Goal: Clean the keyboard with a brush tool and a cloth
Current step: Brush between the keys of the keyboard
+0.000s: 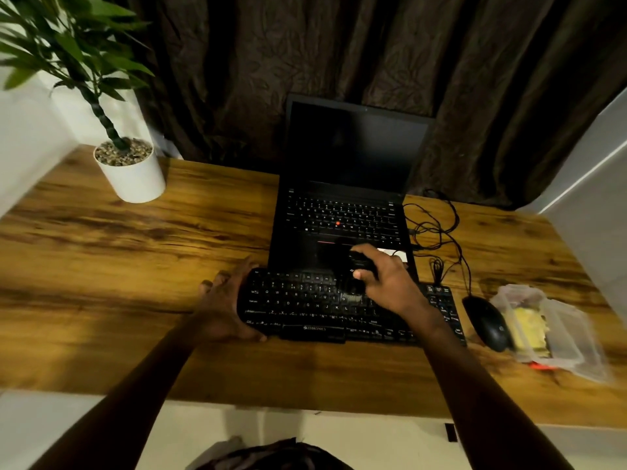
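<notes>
A black external keyboard point(298, 307) lies on the wooden desk in front of an open laptop. My left hand point(225, 300) grips the keyboard's left end. My right hand point(390, 283) is closed around a dark brush tool point(356, 279), whose bristle end rests on the keys near the middle right of the keyboard. A yellow cloth point(529, 329) sits inside a clear plastic case at the right.
The open black laptop point(342, 212) stands just behind the keyboard. A black mouse point(487, 322) and tangled cables point(437, 232) lie to the right, beside the clear plastic case point(570, 340). A potted plant in a white pot point(132, 174) stands at the back left of the wooden desk point(118, 266).
</notes>
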